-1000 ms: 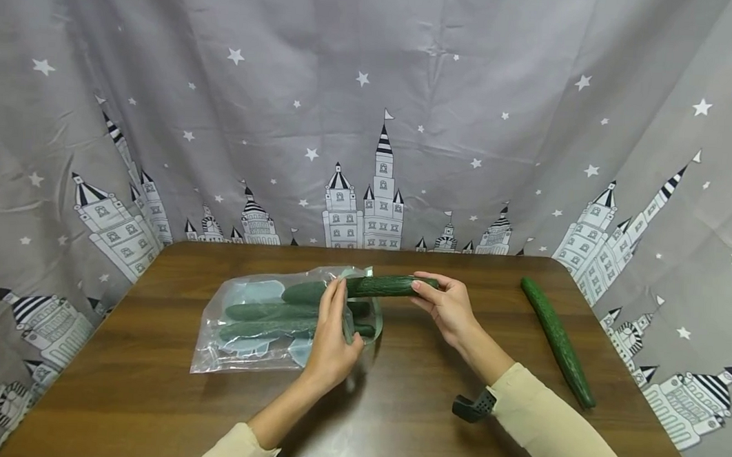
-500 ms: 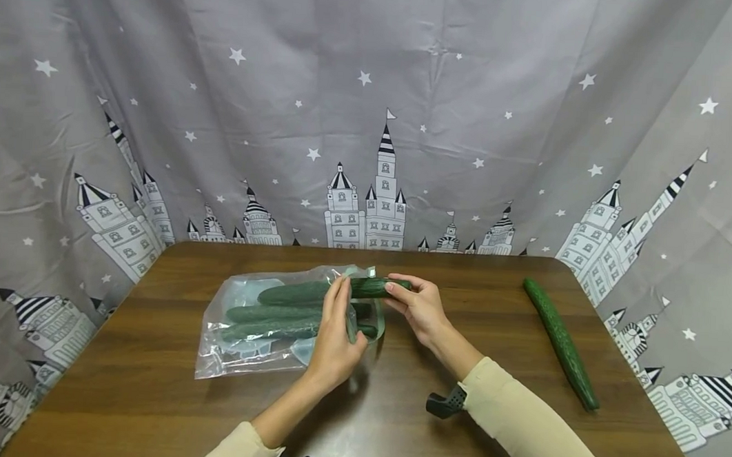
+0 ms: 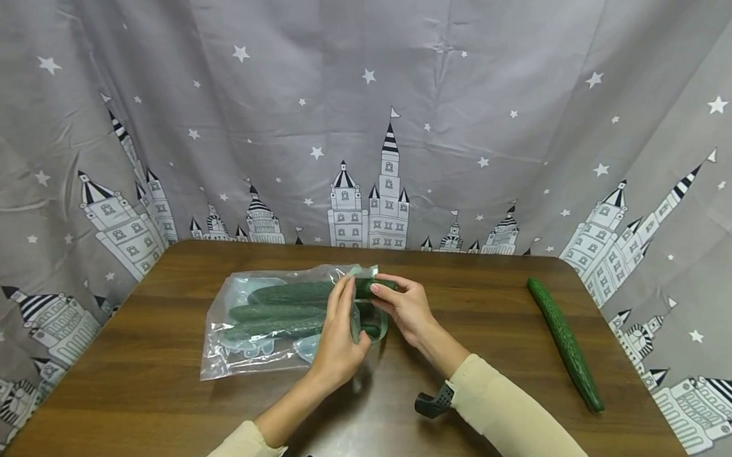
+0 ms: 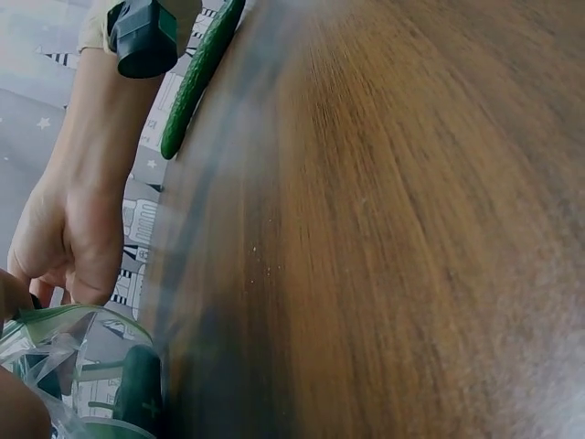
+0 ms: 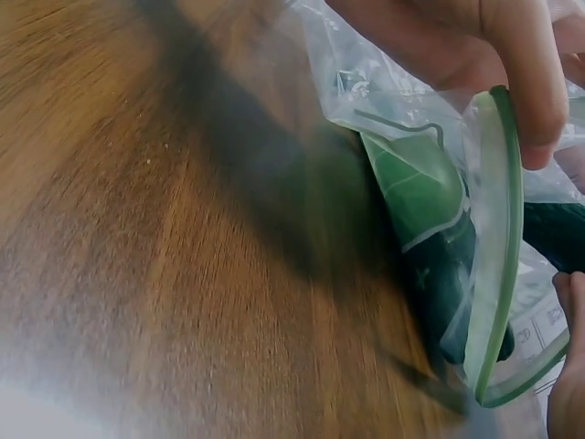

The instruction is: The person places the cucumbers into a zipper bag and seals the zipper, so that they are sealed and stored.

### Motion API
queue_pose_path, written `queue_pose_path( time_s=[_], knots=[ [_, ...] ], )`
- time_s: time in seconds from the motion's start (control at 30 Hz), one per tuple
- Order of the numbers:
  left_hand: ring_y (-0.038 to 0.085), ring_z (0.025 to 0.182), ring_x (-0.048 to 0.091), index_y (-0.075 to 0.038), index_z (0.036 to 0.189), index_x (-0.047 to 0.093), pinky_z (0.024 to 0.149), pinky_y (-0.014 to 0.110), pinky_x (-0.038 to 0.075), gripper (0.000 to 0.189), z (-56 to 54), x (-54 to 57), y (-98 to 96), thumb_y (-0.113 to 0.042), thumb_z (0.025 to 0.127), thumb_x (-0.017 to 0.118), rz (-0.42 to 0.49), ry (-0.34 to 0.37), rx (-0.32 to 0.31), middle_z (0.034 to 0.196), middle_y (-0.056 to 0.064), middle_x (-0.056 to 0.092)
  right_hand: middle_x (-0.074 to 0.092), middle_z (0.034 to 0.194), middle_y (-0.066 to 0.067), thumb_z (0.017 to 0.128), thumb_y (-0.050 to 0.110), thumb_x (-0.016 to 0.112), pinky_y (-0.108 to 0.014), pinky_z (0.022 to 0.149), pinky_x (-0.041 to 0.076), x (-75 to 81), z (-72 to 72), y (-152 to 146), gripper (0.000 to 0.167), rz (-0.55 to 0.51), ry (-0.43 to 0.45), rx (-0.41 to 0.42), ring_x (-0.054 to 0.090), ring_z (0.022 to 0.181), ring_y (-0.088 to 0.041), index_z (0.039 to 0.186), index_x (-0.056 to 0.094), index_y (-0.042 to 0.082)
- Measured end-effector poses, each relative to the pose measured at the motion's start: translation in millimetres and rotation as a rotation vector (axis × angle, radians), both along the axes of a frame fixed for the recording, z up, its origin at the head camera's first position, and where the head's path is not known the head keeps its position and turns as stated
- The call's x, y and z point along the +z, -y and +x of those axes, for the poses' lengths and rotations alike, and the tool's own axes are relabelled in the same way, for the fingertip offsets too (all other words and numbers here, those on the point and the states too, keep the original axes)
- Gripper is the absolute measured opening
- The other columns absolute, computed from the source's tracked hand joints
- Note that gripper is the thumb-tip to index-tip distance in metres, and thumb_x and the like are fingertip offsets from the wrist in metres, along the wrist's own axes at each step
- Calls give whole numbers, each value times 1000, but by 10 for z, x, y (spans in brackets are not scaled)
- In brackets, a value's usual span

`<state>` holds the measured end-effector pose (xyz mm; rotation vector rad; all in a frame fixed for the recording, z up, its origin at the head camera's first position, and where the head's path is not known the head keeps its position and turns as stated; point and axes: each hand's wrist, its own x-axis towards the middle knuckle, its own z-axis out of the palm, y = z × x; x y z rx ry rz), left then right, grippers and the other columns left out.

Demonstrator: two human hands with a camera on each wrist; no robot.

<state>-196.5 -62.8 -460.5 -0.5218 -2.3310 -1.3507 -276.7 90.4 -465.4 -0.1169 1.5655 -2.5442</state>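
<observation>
A clear plastic zip bag (image 3: 219,366) with pale blue print lies on the table, its mouth facing right. My left hand (image 3: 337,351) holds that mouth apart, thumb and fingers on the green zip edge (image 5: 505,247). My right hand (image 3: 408,312) pinches the right end of a dark green cucumber (image 3: 364,288); most of its length is inside the bag, along the far side. Two more cucumbers lie nearer inside, one of them the middle cucumber (image 3: 274,313). The end of the nearest cucumber (image 4: 139,389) shows at the opening in the left wrist view.
Another cucumber (image 3: 565,344) lies slanted on the right of the brown wooden table (image 3: 145,410). Behind the table hangs a grey curtain (image 3: 272,113) printed with castles and stars. A black wrist camera (image 3: 434,401) sits at the right sleeve.
My right hand has moved left, sliding the cucumber deeper into the bag, so only a short end sticks out. The left hand keeps its hold on the bag's mouth.
</observation>
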Motion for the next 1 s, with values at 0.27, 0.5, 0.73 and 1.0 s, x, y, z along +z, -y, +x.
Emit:
queue_pose_path(
  time_s=[0.27,0.5,0.73,1.0],
  knots=[
    [36,150,26,2,162,21,103,48,49,103,-12,-1,-1,22,71,65,-5,-16,3,167,20,17,70,107,-15,95,-12,64,-32,90,59,-42,19,66,31,2,12,55,72,95,-20,125,56,-12],
    [36,149,28,1,162,22,102,48,50,103,-17,1,2,22,70,64,-4,-8,9,167,20,18,70,113,-14,94,-14,60,-28,91,57,-96,58,-34,50,90,-54,193,68,102,-16,142,46,-19],
    [35,149,27,1,162,22,106,49,47,104,-7,2,-14,23,69,63,-6,-11,8,167,20,18,66,128,-23,93,-7,69,-34,95,56,-112,-17,5,45,239,-122,180,69,107,-21,136,57,-16],
    [35,149,28,0,163,21,94,44,54,104,15,6,-27,23,71,62,-6,-5,-4,168,15,15,72,120,-10,87,6,84,-36,92,58,-114,-71,201,31,535,-194,-44,70,104,-22,117,77,1]
  ],
)
